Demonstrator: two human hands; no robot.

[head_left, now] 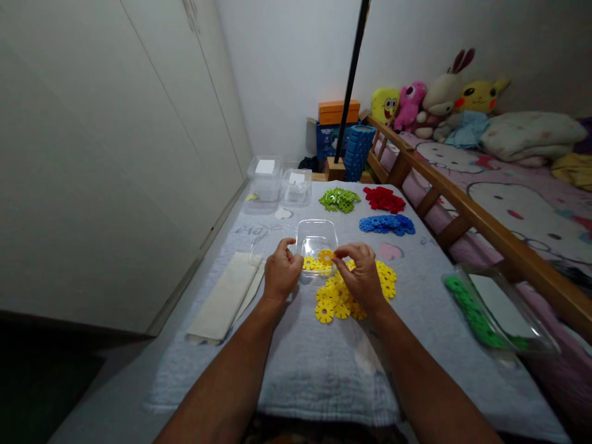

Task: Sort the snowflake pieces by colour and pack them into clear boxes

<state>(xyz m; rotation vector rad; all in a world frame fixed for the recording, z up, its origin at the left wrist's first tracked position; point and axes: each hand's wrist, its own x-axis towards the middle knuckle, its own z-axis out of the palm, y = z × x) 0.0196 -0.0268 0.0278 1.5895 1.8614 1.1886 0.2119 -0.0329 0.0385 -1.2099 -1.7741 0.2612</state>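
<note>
A clear plastic box (pixel 317 227) stands in front of me with several yellow snowflake discs in its near part. My left hand (pixel 282 269) is closed at the box's left wall, fingers curled and thumb by the rim. Between the thumb and fingers of my right hand (pixel 361 268), a yellow snowflake disc (pixel 325 256) is pinched over the near right side of the box. Under and around the right hand spreads a pile of yellow discs (pixel 341 303), partly hidden by that hand.
Green (pixel 340 199), red (pixel 385 200) and blue (pixel 387 224) disc piles lie farther back. Lidded clear boxes (pixel 264 185) stand back left. A folded cream cloth (pixel 224 299) lies left; a box of green pieces (pixel 499 311) sits right, beside the wooden bed rail (pixel 467 213).
</note>
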